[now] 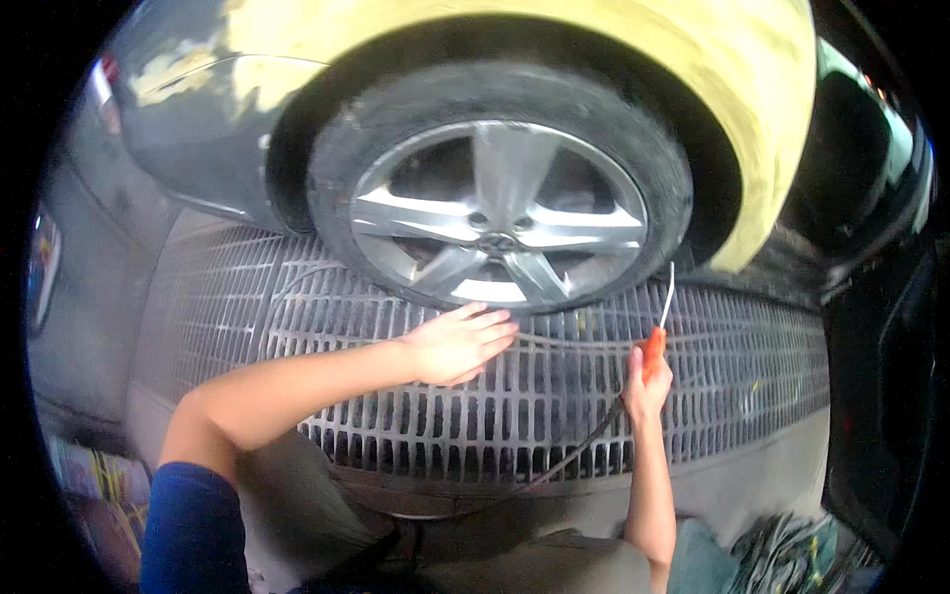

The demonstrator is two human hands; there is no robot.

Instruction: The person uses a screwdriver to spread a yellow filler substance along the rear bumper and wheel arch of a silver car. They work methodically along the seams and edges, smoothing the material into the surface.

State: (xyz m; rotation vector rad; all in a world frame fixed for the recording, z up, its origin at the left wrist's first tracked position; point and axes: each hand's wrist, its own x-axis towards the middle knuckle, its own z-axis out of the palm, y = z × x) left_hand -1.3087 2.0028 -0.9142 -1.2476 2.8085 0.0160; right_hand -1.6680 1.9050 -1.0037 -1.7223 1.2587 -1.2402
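Observation:
A car wheel (510,178) with a silver five-spoke rim and a black tyre (341,193) fills the upper middle, under a fender (762,109) with yellowish patches. My left hand (460,345) is open just in front of the tyre's lower edge, palm down, fingers stretched to the right. Whether its fingertips touch the tyre I cannot tell. My right hand (648,386) is closed around the orange handle of an air blow gun (654,348). Its thin, pale nozzle points up toward the tyre's right side. A dark hose (579,450) trails from near that hand.
Metal floor grating (435,421) runs beneath the wheel, with the hose curving across and below it. Bundled dark material (787,554) lies at the lower right. Colourful items (99,475) are at the lower left. A dark upright shape (881,376) stands along the right.

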